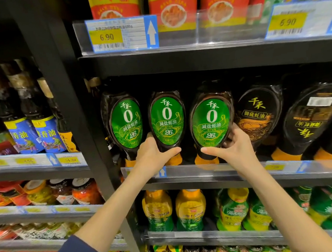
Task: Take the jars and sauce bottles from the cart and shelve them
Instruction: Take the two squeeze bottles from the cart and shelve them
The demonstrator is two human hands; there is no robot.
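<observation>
Three dark squeeze bottles with green oval labels stand cap-down in a row on the middle shelf [231, 168]. My left hand [153, 152] grips the lower neck of the middle green-label bottle [167, 118]. The right green-label bottle [212, 120] is held near its neck by my right hand [233, 148], thumb in front and fingers behind. The left green-label bottle [126, 122] stands untouched beside them. No cart is in view.
Dark bottles with gold labels [258, 111] fill the shelf to the right. Red and yellow pouches [172, 7] sit above. Yellow and green bottles [188, 209] stand below. A black upright post [77, 112] divides off the left bay of oil bottles [23, 126] and jars [83, 190].
</observation>
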